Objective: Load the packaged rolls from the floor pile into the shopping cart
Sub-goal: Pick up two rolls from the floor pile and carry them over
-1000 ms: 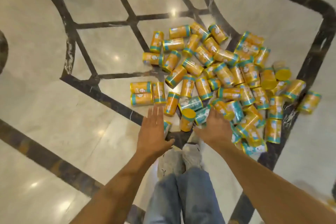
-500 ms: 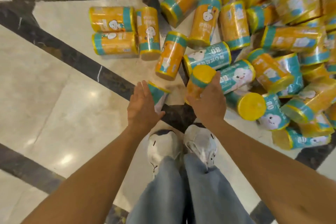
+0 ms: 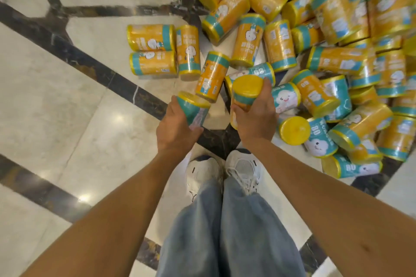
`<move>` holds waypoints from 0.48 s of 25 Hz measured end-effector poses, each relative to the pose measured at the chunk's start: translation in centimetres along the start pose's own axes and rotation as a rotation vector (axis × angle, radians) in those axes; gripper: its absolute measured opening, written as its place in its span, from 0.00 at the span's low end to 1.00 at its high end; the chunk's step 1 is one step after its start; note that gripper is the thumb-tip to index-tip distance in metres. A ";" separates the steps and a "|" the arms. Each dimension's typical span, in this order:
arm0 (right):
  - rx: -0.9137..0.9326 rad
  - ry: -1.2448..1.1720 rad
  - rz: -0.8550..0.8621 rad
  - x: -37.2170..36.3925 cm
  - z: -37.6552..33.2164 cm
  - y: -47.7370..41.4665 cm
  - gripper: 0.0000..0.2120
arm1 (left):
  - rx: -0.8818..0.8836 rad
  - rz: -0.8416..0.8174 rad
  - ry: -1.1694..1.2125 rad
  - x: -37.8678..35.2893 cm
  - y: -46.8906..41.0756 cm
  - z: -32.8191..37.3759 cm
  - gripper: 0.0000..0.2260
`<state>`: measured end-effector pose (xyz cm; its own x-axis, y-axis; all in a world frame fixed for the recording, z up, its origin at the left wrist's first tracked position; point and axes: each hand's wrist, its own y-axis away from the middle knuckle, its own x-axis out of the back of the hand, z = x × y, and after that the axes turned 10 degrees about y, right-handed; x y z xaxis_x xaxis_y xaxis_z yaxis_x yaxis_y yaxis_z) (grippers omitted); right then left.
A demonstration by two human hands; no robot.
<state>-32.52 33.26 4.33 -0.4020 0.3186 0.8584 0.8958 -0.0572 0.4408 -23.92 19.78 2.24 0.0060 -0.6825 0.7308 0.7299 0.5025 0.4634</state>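
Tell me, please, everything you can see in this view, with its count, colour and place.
Pile of packaged rolls: dozens, too many to count; orange-yellow with teal bands; heaped on the floor, upper right.
Left-held roll: one; teal wrap, yellow end; tilted, at the pile's near edge.
Right-held roll: one; yellow end, teal band, orange body; beside it, at the pile's near edge.
Floor: pale marble with dark inlaid bands; under everything.
Sneakers: two; white; centre, just short of the pile.
Jeans: one pair; light blue; bottom centre.
Left hand: one; grips the left-held roll.
Right hand: one; grips the right-held roll.
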 end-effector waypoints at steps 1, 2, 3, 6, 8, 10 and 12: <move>0.022 -0.009 0.016 2.3 -1.0 0.8 0.40 | -0.019 0.025 0.030 2.2 0.7 1.7 0.33; 0.041 -0.019 0.031 4.7 -2.1 1.4 0.40 | -0.029 0.048 0.058 4.4 1.1 3.5 0.33; 0.056 -0.039 0.049 7.8 -3.4 2.0 0.40 | -0.040 0.067 0.081 7.0 1.5 5.8 0.34; 0.053 -0.105 0.105 18.8 -7.8 3.6 0.40 | -0.078 0.144 0.115 15.6 2.8 14.3 0.36; 0.075 -0.179 0.177 26.9 -10.4 4.9 0.40 | -0.162 0.172 0.149 21.4 4.2 20.8 0.35; 0.076 -0.233 0.252 34.2 -12.1 5.9 0.40 | -0.248 0.206 0.199 26.2 5.3 27.0 0.32; 0.095 -0.291 0.342 42.6 -13.4 7.1 0.40 | -0.357 0.266 0.234 31.4 7.2 34.1 0.30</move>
<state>-45.80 33.73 47.55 -0.0220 0.5502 0.8348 0.9867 -0.1227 0.1068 -41.78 20.08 45.66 0.3475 -0.6767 0.6491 0.8703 0.4905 0.0455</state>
